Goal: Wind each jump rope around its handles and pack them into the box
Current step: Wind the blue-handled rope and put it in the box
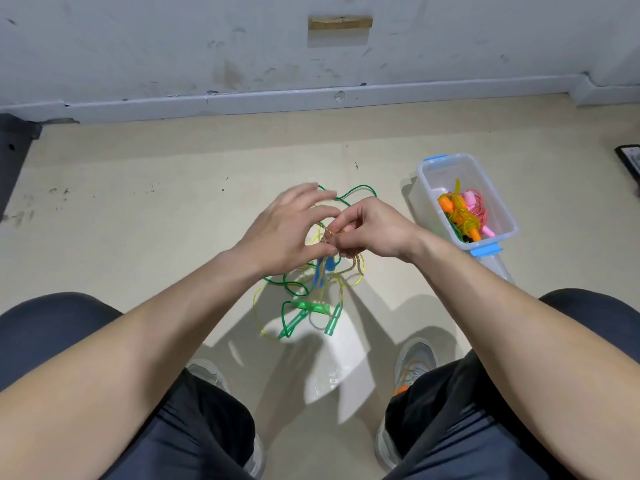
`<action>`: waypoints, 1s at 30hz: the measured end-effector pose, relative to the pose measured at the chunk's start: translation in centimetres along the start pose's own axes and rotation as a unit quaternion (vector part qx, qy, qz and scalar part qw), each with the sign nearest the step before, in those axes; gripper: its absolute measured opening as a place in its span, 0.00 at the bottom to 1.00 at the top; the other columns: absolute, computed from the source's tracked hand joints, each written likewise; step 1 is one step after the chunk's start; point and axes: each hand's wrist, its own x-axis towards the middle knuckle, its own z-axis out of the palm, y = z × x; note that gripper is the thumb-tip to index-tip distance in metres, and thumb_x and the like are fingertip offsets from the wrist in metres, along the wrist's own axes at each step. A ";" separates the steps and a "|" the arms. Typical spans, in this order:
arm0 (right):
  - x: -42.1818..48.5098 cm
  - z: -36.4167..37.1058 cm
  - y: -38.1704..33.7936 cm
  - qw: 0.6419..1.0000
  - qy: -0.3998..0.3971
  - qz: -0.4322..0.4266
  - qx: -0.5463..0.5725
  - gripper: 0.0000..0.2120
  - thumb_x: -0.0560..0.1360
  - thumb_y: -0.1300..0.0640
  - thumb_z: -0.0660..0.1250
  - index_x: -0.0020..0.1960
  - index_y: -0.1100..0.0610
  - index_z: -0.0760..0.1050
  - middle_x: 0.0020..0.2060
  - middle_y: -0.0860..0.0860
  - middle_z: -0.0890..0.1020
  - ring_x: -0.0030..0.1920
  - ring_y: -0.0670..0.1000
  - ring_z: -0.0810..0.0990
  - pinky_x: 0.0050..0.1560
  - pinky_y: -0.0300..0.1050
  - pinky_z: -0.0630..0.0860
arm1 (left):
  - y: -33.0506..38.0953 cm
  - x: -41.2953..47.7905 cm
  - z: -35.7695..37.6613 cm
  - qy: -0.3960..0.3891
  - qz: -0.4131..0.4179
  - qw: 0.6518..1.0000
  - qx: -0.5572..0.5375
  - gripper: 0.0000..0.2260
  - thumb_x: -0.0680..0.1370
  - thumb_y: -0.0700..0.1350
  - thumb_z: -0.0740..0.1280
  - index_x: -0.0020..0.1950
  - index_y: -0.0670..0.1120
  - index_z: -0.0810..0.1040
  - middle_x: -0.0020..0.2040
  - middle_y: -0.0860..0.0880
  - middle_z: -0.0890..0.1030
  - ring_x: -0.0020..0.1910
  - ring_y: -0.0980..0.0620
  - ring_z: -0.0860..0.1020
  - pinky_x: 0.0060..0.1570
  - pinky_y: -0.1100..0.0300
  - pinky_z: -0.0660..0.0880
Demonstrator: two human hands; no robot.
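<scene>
Above the floor, my left hand (289,226) and my right hand (374,228) meet over a tangle of jump ropes. Both pinch a glittery tan rope (356,266) between thumb and fingers. Blue handles (323,271) hang just under my hands. A green rope (358,192) loops behind my fingers and down to green handles (311,308) on the floor. A thin yellow rope (258,308) is mixed into the same heap. The clear box (485,181) with blue clips stands to the right and holds wound orange and pink ropes (462,211).
I sit with both knees framing the heap, and my grey shoes (415,362) rest on the beige floor. A clear plastic bag (327,381) lies between my feet. A grey wall with a baseboard runs along the back. A dark object (630,161) lies at the far right.
</scene>
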 end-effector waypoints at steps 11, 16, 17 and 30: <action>0.1 0.1 0.2 0.999 0.021 0.011 -0.036 0.05 0.72 0.69 0.72 0.47 0.63 0.84 0.23 0.46 0.78 0.28 0.46 0.79 0.36 0.40 0.78 | 0.6 0.0 -0.6 -0.023 -0.094 0.995 0.027 0.08 0.81 0.52 0.67 0.53 0.52 0.85 0.43 0.50 0.83 0.54 0.47 0.75 0.49 0.50 0.75; -0.2 -1.2 1.2 0.994 0.042 0.032 -0.097 0.08 0.69 0.70 0.69 0.45 0.63 0.85 0.24 0.48 0.79 0.26 0.46 0.77 0.32 0.35 0.75 | -3.3 -0.2 -3.6 0.018 -0.257 0.958 0.127 0.08 0.81 0.51 0.66 0.52 0.50 0.84 0.47 0.44 0.84 0.53 0.39 0.76 0.45 0.52 0.74; -0.2 -1.4 1.3 0.994 0.047 0.034 -0.091 0.09 0.69 0.71 0.68 0.45 0.64 0.85 0.24 0.49 0.79 0.25 0.45 0.75 0.32 0.36 0.74 | -4.0 -0.2 -4.2 0.009 -0.321 0.937 0.138 0.08 0.81 0.50 0.67 0.54 0.51 0.84 0.50 0.43 0.83 0.55 0.39 0.78 0.46 0.53 0.72; -0.3 -0.1 -0.5 1.000 0.007 0.007 -0.009 0.07 0.73 0.69 0.73 0.52 0.67 0.83 0.25 0.49 0.79 0.31 0.52 0.79 0.36 0.40 0.78 | 1.1 0.1 -0.4 -0.081 -0.161 0.972 -0.150 0.17 0.76 0.53 0.74 0.64 0.53 0.80 0.56 0.57 0.85 0.59 0.54 0.80 0.63 0.55 0.72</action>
